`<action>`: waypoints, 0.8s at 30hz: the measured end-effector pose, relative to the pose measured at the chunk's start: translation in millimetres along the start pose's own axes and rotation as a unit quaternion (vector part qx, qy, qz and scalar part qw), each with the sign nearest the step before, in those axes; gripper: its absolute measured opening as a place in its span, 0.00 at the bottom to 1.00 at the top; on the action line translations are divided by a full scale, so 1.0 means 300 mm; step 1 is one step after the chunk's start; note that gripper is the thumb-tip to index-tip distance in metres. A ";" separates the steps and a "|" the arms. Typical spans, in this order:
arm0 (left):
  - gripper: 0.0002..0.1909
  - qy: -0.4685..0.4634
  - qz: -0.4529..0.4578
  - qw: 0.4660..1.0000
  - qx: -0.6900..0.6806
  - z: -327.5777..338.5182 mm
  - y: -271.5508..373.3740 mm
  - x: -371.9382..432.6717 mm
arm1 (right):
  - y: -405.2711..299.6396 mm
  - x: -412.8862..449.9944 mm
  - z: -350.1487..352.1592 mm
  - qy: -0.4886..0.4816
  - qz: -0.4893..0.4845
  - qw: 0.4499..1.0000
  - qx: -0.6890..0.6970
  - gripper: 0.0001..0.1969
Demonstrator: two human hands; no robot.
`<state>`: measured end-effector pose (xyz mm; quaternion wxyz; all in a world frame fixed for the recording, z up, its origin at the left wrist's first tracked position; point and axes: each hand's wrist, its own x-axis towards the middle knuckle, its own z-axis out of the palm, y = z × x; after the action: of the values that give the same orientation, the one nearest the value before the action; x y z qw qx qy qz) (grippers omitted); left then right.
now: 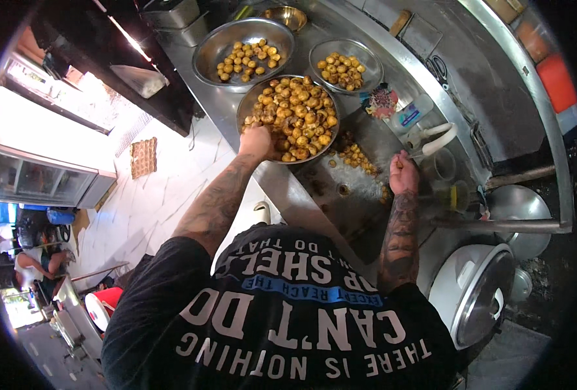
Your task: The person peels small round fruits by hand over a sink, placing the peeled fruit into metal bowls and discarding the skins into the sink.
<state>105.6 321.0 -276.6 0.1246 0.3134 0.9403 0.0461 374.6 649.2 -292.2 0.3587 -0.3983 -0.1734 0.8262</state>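
My left hand (256, 141) reaches over the near left rim of a metal bowl (338, 127) heaped with small browned potatoes (300, 109); its fingertips are among them, and whether they grip one cannot be told. My right hand (403, 171) is over the sink, beside the white curved faucet (439, 138), fingers curled on something thin that is too small to name. Below, peelings and small yellowish pieces (356, 158) lie in the steel sink basin (334, 200). Behind the heaped bowl stand a wide steel bowl (203, 61) and a smaller one (312, 61), both with small potatoes.
A clear plastic bottle (412, 114) and a crocheted scrubber (380, 101) lie by the sink's right edge. Plastic containers (439, 163) stand right of my right hand. Scissors (436, 70) hang beyond. A lidded white cooker (481, 297) is at right. Another person (35, 267) is far left.
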 end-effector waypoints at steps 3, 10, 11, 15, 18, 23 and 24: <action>0.21 0.010 0.024 0.997 -0.071 -0.006 -0.009 0.022 | -0.029 0.007 -0.034 -0.053 0.034 0.998 -0.017 0.09; 0.16 0.046 0.005 0.969 -0.242 -0.033 -0.028 0.006 | -0.025 -0.059 0.046 -0.044 0.015 0.996 -0.070 0.10; 0.15 0.047 0.030 0.974 -0.221 -0.054 -0.026 -0.003 | -0.027 -0.057 0.031 -0.044 0.013 0.997 -0.068 0.10; 0.14 0.031 0.020 0.968 -0.248 -0.090 0.002 -0.044 | 0.024 -0.032 0.015 -0.097 -0.007 0.995 -0.004 0.04; 0.16 0.108 0.031 0.946 -0.303 -0.041 -0.045 -0.059 | 0.099 0.013 -0.058 -0.075 0.003 0.997 -0.007 0.06; 0.18 0.147 0.075 0.951 -0.261 0.006 -0.059 -0.051 | 0.242 0.001 -0.275 -0.012 0.108 0.993 -0.045 0.04; 0.18 0.145 0.064 0.949 -0.274 0.000 -0.061 -0.063 | 0.252 -0.009 -0.264 0.008 0.136 0.989 -0.051 0.02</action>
<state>109.7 294.9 -275.6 0.0649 0.3171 0.8773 0.3543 403.4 595.5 -383.3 0.2240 -0.4428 -0.1562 0.8540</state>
